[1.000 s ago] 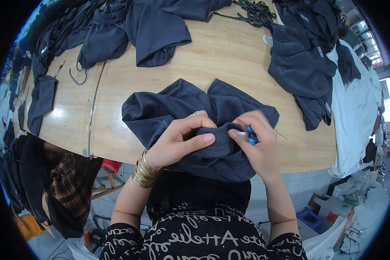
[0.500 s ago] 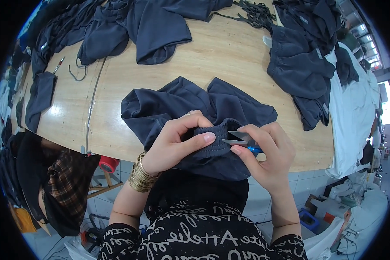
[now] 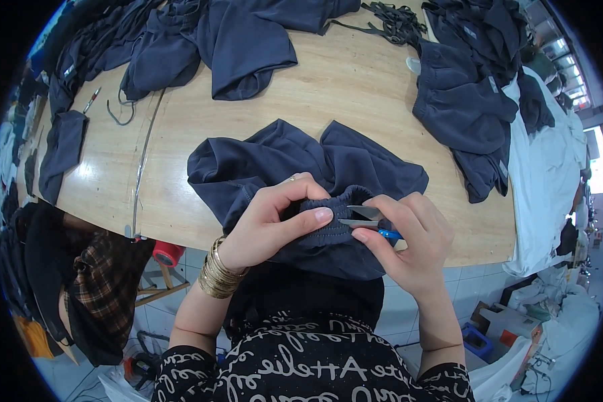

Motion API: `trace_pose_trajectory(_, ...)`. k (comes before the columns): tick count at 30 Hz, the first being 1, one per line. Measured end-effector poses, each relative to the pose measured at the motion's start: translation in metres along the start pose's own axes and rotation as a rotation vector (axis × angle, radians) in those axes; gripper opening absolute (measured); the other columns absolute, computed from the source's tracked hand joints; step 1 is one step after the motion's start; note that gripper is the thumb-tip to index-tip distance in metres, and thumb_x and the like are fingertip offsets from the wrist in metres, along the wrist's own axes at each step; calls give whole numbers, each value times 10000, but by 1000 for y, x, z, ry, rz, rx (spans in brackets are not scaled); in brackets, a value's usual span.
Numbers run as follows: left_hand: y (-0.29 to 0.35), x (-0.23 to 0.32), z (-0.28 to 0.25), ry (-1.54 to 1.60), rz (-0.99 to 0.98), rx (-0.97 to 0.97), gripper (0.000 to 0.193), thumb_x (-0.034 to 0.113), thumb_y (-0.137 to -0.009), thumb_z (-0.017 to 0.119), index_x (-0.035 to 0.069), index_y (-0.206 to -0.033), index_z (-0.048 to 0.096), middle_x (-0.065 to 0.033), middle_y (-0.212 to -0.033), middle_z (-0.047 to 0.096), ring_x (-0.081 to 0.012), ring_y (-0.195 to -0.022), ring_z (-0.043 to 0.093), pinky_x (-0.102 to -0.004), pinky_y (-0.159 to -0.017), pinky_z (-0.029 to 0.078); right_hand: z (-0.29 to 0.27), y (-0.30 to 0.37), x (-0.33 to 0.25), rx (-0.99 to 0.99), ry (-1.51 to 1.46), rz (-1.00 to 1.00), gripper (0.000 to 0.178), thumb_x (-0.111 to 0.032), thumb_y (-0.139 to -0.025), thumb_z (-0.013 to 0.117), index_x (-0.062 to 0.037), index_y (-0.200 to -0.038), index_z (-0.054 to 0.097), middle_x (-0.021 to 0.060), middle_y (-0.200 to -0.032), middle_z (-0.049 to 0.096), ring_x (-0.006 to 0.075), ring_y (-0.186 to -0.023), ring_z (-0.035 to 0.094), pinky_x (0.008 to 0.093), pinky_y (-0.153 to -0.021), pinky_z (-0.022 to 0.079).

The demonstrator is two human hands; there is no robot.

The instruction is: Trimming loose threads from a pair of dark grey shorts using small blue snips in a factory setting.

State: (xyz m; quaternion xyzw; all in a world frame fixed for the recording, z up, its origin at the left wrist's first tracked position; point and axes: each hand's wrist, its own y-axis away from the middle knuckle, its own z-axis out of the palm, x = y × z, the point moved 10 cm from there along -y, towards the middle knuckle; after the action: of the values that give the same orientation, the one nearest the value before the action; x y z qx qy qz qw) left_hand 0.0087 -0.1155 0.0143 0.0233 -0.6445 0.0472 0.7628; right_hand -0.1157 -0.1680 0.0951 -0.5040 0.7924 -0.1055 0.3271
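A dark navy garment [image 3: 268, 161], probably pants or shorts with a gathered elastic waistband [image 3: 331, 234], lies on the table and hangs over its near edge. My left hand [image 3: 285, 214] is closed on the waistband, thumb on top, with gold bangles at the wrist. In my right hand [image 3: 412, 234] is a pair of small thread snips [image 3: 365, 218] with metal blades and a blue part. The blades stand apart and point left, their tips at the waistband just beside my left thumb.
More navy garments lie across the far side of the wooden table [image 3: 355, 74] and in a pile [image 3: 462, 100] at the right. Dark cords [image 3: 392, 20] are heaped at the back. A pen [image 3: 92, 100] lies at left. White cloth [image 3: 543, 174] drapes over the right edge.
The snips have shifted slightly left into the waistband, and their blades have tilted a little in my right hand. My left hand and the garment stay nearly still.
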Motion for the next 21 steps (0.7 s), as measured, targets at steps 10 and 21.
trace_pose_trajectory(10, 0, -5, 2, 73, -40, -20, 127, 120, -882, 614, -2, -915, 616, 8, -827, 517, -60, -785, 449, -209, -725, 367, 2, 2, -6, -26, 98, -58, 299, -286, -661, 767, -109, -878, 660, -14, -631, 452, 151, -532, 383, 274, -470, 311)
trace_pose_trajectory(21, 1, -5, 1, 104, -59, -10, 138, 128, -889, 609, -9, -912, 611, 12, -835, 519, -48, -789, 458, -203, -722, 376, 2, 1, -7, -21, 97, -73, 260, -273, -667, 764, -111, -844, 665, -18, -611, 439, 141, -525, 379, 272, -462, 301)
